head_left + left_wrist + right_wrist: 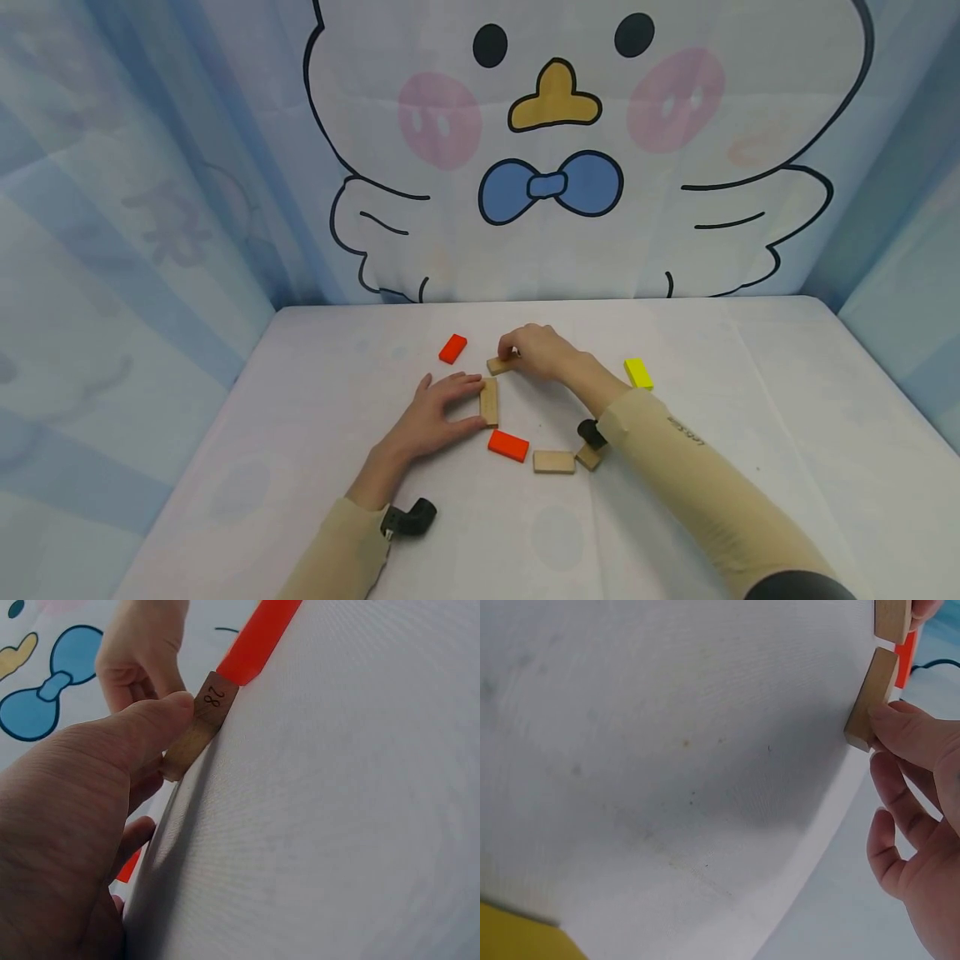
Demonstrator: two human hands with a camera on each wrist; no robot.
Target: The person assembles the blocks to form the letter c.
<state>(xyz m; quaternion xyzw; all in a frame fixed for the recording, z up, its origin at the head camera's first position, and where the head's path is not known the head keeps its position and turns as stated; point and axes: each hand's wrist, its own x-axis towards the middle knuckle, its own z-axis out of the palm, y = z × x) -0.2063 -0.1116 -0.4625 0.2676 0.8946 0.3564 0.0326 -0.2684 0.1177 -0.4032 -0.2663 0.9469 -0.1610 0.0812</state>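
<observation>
My right hand (pixel 536 348) pinches a plain wooden block (pixel 499 366) between thumb and fingers at the far end of a curved line of blocks. That block (pixel 872 697) shows lengthwise in the right wrist view, the thumb on its face. To the left, my left hand (pixel 438 414) holds a second wooden block (pixel 489 403), thumb by its near end and fingertips by its far end. The number 28 is marked on this block (pixel 206 716) in the left wrist view. A red block (pixel 508 446) lies just off its near end.
Farther along the curve lie a wooden block (pixel 554 462) and another wooden block (pixel 590 456), partly covered by the right wrist camera. A loose red block (pixel 452 348) sits at the back left, a yellow block (pixel 638 373) beyond the right forearm. Curtains surround the white-covered table (pixel 750 400).
</observation>
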